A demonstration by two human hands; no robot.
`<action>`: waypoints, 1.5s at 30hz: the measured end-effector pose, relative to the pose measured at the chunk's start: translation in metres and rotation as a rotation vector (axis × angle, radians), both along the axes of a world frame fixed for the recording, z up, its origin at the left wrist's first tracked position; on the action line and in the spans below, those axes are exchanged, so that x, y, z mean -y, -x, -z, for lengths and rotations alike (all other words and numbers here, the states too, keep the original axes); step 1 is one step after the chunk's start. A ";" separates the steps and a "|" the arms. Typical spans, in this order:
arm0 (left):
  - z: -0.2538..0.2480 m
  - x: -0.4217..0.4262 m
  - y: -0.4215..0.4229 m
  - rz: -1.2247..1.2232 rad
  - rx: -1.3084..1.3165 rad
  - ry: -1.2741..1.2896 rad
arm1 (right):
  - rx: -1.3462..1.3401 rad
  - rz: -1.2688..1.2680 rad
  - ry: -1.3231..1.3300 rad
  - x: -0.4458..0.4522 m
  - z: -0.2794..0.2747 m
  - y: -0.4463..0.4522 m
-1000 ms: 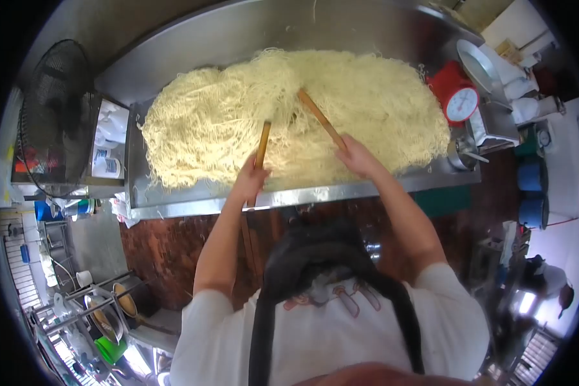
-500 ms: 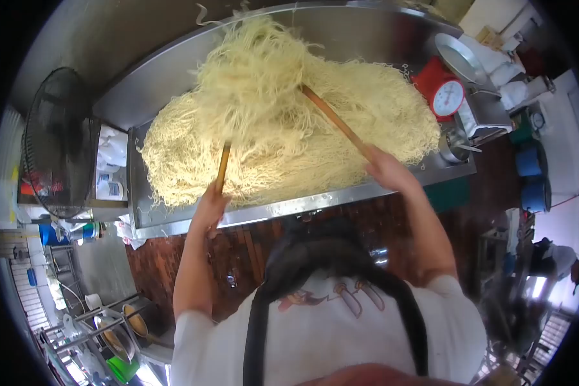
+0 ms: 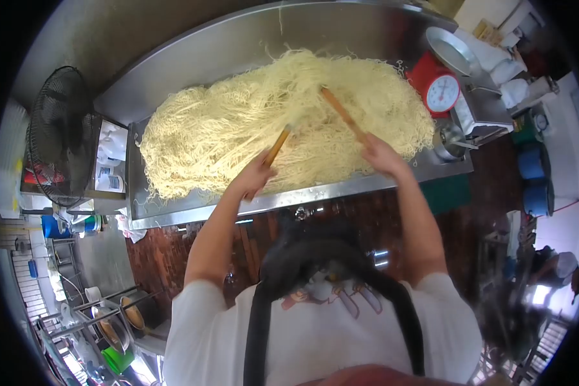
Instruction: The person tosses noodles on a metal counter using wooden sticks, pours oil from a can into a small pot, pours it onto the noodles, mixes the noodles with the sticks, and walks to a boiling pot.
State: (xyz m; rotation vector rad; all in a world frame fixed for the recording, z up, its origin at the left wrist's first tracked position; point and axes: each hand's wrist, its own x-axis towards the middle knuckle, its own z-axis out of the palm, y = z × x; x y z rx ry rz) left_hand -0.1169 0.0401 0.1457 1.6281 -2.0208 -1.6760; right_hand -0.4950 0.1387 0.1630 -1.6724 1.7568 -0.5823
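Observation:
A broad heap of pale yellow noodles (image 3: 225, 135) fills most of a shallow metal trough (image 3: 174, 215). My left hand (image 3: 256, 174) is closed round a wooden stick (image 3: 277, 145), whose far end points up and right toward the heap's middle. In my right hand (image 3: 383, 155) is a second wooden stick (image 3: 342, 113), slanting up and left, its tip buried among the noodles. The two sticks lean toward each other. Blurred strands rise around the right stick's tip. What kind of tool sits at the sticks' far ends, if any, is hidden.
A red dial scale (image 3: 435, 83) with a metal pan (image 3: 453, 50) stands at the trough's right end, beside a metal bowl (image 3: 450, 143). To the left is a black fan (image 3: 59, 135). The trough's raised back wall (image 3: 193, 58) bounds the far side.
The lifted mass of noodles has dropped onto the heap. My left hand and its stick moved right and up, nearer the right one. My right hand shifted slightly.

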 end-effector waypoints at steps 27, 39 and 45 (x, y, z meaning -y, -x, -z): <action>0.039 -0.129 0.045 0.019 -0.159 -0.151 | 0.225 0.299 -0.263 -0.149 0.057 0.027; -0.067 -0.058 -0.321 0.088 0.542 0.317 | -0.626 0.245 -0.376 -0.220 -0.188 0.048; -0.018 -0.017 -0.208 0.184 0.480 0.101 | -0.649 0.230 -0.175 -0.156 -0.228 -0.069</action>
